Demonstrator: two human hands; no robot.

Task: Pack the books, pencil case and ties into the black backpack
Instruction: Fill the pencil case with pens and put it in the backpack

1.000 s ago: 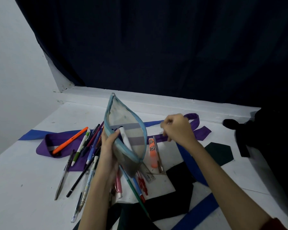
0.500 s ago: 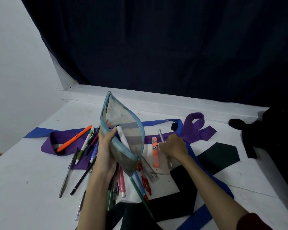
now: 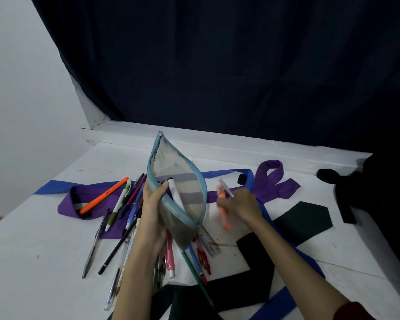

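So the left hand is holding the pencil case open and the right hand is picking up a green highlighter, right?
Not quite. The head view shows the left hand holding the pencil case open, but the highlighter under the right hand is orange, not green. That hand also holds a grey pen.

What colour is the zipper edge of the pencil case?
Light blue zipper edge on the pencil case, head view.

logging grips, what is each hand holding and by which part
Left hand grips the clear blue-zippered pencil case by its open rim. Right hand pinches a slim grey pen at its lower end.
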